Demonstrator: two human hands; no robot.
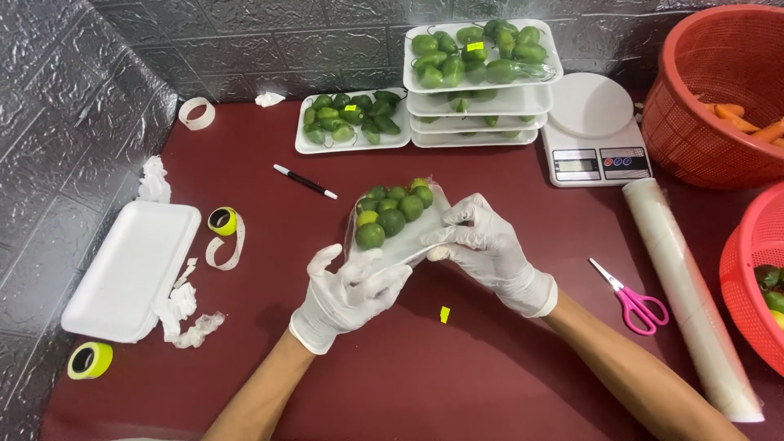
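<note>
Two hands: we hold one tray of limes (394,214) above the red table (457,376), near its middle.
Left hand (347,296): gloved, curled under the near end of the tray, pinching the clear wrap against it.
Right hand (486,249): gloved, closed on the right edge of the tray, fingers spread along the film.
Tray: tilted toward us, limes heaped on top, film drawn over them; whether it is sealed underneath we cannot tell.
Handling: we judge the foam light and easily bent, the limes firm but ready to roll, and the film thin, clingy and slick under gloves.
Hold: we judge the safest grip is under both short ends, palms supporting the base, not the wrap alone.
Behind: a stack of wrapped trays (482,77) beside one single tray (351,121), with a white scale (592,131) to their right.
Right side: film roll (690,298), pink scissors (633,302), two red baskets (719,90).
Left side: empty foam tray (131,269), label rolls (222,220), a pen (305,181).
</note>
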